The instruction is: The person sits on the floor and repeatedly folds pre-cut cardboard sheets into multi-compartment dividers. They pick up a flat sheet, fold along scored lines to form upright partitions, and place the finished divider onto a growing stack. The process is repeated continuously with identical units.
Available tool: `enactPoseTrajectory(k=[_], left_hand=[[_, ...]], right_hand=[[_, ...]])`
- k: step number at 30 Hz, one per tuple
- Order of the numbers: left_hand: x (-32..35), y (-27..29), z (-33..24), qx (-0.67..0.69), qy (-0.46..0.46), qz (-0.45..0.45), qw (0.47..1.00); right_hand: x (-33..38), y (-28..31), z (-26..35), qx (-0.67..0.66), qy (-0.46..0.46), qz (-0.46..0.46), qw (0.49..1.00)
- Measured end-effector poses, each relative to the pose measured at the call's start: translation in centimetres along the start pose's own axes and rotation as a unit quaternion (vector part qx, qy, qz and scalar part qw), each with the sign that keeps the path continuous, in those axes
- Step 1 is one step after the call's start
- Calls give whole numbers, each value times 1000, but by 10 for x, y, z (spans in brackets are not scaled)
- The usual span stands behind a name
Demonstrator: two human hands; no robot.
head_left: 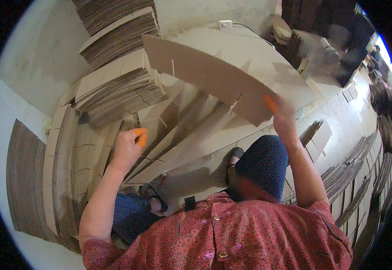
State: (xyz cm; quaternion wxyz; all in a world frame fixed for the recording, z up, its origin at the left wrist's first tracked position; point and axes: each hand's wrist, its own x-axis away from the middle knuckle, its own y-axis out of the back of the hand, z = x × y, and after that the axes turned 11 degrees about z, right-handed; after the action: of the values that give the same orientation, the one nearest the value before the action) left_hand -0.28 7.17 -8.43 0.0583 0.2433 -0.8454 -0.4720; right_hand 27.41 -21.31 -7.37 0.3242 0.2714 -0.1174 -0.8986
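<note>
My right hand (280, 114), with an orange cover on a fingertip, grips the near end of a long slotted cardboard strip (205, 74) and holds it up in the air, tilted away to the upper left. My left hand (126, 146), also with an orange fingertip cover, is curled above a fan of slotted cardboard strips (178, 130) that lean in front of my knees. Whether it touches a strip is unclear. My knees in dark blue dotted trousers and a red patterned shirt fill the lower frame.
Tall stacks of cardboard strips (119, 87) stand at the left and upper left. More strips lie flat on the floor at the left (65, 166) and in rows along the right (358, 175). A white socket block (225, 23) sits at the top. A person stands at the far right.
</note>
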Motion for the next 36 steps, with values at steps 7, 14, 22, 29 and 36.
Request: enactPoseTrajectory(k=[7,14,22,29,36], left_hand=[[1,8,-8,-2,36,-8,999],[-19,2,-53,-137,-145,-54,978],[-60,-67,-119,-97,-119,173,973],[-66,-70,-114,-75,-206,33,975],[-101,-74,-87,-176,-41,141,973]], right_hand=[[21,-7,-22,44,-26,67,996],[39,-20,-55,43,4,-7,999],[39,-37,-57,158,114,-54,979],[56,-30,-71,45,0,13,999],[55,-24,-54,57,-11,22,998]])
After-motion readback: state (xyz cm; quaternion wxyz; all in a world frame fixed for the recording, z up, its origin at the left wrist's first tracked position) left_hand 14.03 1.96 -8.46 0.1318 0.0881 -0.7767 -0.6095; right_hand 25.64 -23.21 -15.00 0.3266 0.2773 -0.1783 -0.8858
